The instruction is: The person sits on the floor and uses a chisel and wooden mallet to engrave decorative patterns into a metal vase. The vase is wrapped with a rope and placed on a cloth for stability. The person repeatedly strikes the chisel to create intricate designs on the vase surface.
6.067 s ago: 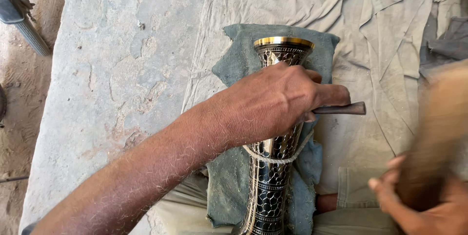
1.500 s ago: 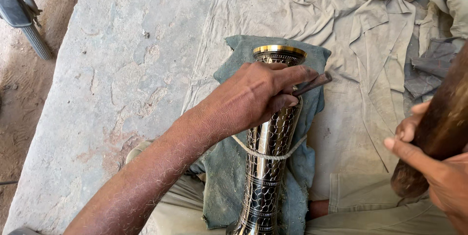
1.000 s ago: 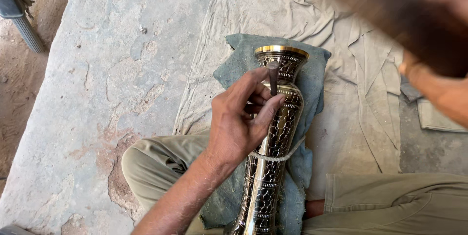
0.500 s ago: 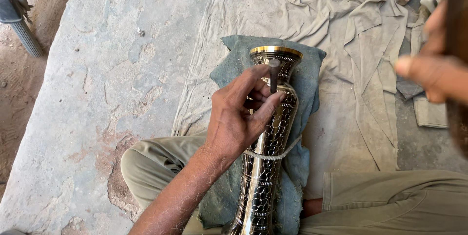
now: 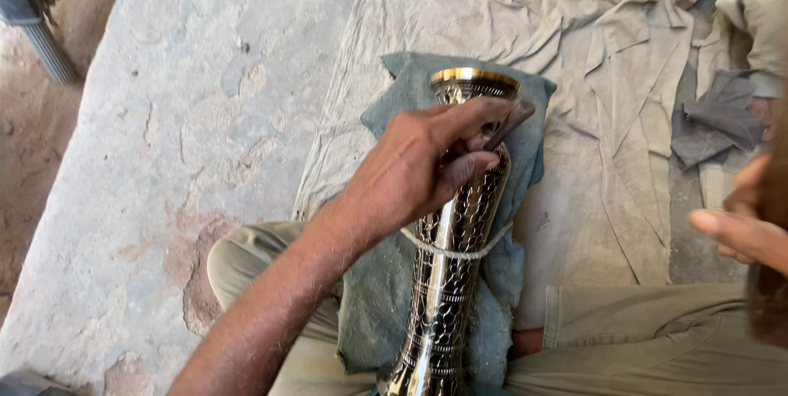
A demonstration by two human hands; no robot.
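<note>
Gripping a thin dark metal chisel (image 5: 509, 123), the left hand (image 5: 414, 170) rests on the tall engraved black-and-brass vase (image 5: 455, 232), bare grey stone floor (image 5: 189, 117) lying open to its left, while the right hand (image 5: 743, 228), blurred at the frame's edge, has a grip I cannot tell.

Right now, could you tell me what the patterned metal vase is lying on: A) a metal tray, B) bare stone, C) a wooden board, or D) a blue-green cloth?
D: the vase rests along a blue-green cloth spread beneath it, with the left hand pressing a thin tool near its neck.
</note>
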